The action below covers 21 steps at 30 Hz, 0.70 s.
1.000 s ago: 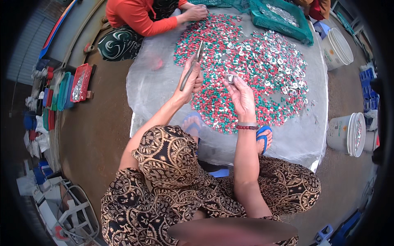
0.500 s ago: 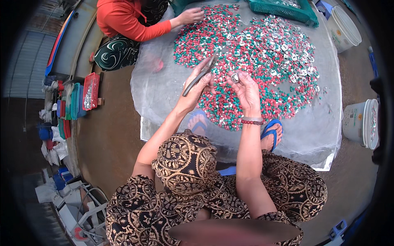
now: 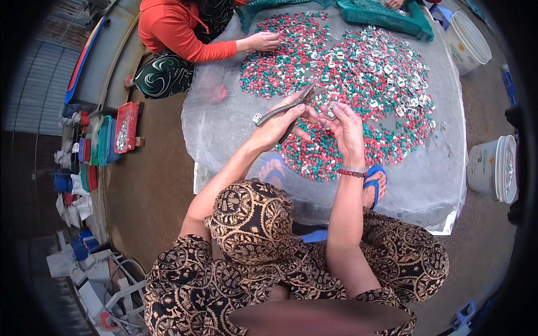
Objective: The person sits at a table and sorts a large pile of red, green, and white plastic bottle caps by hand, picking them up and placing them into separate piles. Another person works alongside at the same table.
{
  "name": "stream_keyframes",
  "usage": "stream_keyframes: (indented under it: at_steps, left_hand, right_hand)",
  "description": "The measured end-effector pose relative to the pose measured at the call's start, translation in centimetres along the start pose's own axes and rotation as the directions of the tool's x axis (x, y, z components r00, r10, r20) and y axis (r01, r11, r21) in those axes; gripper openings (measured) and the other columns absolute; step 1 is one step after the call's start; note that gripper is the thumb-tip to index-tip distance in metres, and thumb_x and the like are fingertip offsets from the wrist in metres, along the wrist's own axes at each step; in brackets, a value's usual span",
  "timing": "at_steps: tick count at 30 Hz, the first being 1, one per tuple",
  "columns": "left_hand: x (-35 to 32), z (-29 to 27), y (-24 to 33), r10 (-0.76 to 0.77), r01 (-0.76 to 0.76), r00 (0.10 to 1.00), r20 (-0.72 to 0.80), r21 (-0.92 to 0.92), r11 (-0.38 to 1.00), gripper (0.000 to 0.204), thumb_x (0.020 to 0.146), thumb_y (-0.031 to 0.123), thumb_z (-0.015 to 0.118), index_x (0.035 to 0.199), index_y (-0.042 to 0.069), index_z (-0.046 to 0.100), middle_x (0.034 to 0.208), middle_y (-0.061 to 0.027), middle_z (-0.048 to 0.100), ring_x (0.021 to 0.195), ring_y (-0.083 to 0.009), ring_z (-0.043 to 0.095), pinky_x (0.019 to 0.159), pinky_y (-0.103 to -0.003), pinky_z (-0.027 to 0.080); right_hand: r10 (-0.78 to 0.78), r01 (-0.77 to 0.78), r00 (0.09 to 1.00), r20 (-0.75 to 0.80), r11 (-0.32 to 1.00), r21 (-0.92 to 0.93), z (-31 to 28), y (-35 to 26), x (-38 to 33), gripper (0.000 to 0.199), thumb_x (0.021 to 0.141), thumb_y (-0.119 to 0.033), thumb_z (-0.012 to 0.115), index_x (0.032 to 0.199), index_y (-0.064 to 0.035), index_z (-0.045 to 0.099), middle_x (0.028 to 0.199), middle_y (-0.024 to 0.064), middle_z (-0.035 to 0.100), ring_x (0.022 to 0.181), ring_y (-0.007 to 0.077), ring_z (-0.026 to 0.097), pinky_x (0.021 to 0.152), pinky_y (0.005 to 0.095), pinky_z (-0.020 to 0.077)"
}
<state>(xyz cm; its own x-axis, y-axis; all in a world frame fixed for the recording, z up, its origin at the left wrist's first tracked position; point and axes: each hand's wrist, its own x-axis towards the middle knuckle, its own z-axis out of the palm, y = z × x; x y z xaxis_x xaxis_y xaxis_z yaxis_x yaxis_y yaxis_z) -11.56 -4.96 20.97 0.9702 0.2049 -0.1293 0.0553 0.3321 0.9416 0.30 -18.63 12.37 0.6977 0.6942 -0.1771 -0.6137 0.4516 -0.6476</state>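
Fingers of the left hand clenched round grey pliers, right hand pinching a small metal piece above the red-green heap

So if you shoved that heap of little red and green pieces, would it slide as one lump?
Probably not. The red and green pieces lie loose and thinly spread over the pale sheet, so a push would likely scatter them. They look small and light. The sheet looks thin and wrinkled, so it may bunch up under a shove.
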Motion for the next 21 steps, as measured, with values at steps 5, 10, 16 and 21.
stream_keyframes:
  at_steps: [5, 10, 16, 21]
  left_hand:
    - [0.0, 0.5, 0.7, 0.058, -0.043, 0.997, -0.060, 0.224, 0.974, 0.041, 0.092, 0.022, 0.054, 0.123, -0.001, 0.043, 0.098, -0.0095, 0.057, 0.089, -0.0142, 0.059, 0.058, -0.027, 0.055]
    - [-0.9, 0.7, 0.9, -0.013, 0.050, 0.998, -0.059, 0.693, 0.719, 0.032, 0.093, 0.032, 0.053, 0.082, 0.003, 0.045, 0.069, -0.0092, 0.054, 0.068, -0.0190, 0.058, 0.053, -0.033, 0.048]
    - [-1.3, 0.7, -0.8, 0.200, -0.140, 0.974, 0.106, 0.976, 0.165, 0.026, 0.092, 0.030, 0.053, 0.090, 0.004, 0.057, 0.073, -0.0138, 0.058, 0.068, -0.0316, 0.060, 0.059, -0.043, 0.044]
    - [-1.1, 0.6, -2.1, 0.301, -0.138, 0.941, 0.154, 0.988, -0.074, 0.020, 0.089, 0.028, 0.056, 0.092, 0.008, 0.059, 0.076, -0.0149, 0.060, 0.062, -0.0330, 0.062, 0.052, -0.044, 0.048]
  right_hand:
    - [-0.023, 0.023, 1.000, 0.010, 1.000, 0.015, 0.2, -0.4, -0.1, 0.021, 0.091, -0.008, 0.054, 0.107, 0.0051, 0.054, 0.100, 0.0187, 0.063, 0.089, 0.0240, 0.065, 0.079, 0.0349, 0.0570]
    - [-0.022, 0.022, 0.999, 0.028, 0.999, -0.026, 0.1, -1.0, -0.7, 0.022, 0.092, -0.009, 0.053, 0.107, 0.0061, 0.055, 0.099, 0.0211, 0.064, 0.084, 0.0243, 0.066, 0.077, 0.0349, 0.0582]
    - [-0.011, 0.010, 1.000, -0.002, 0.986, -0.168, 0.3, -1.5, -1.1, 0.022, 0.091, -0.011, 0.056, 0.104, 0.0062, 0.058, 0.092, 0.0161, 0.067, 0.075, 0.0200, 0.067, 0.059, 0.0254, 0.0559]
    - [0.004, -0.004, 1.000, -0.002, 0.969, -0.248, 1.1, -1.2, -1.1, 0.023, 0.090, -0.010, 0.057, 0.105, 0.0073, 0.059, 0.090, 0.0151, 0.067, 0.070, 0.0170, 0.066, 0.056, 0.0233, 0.0543]
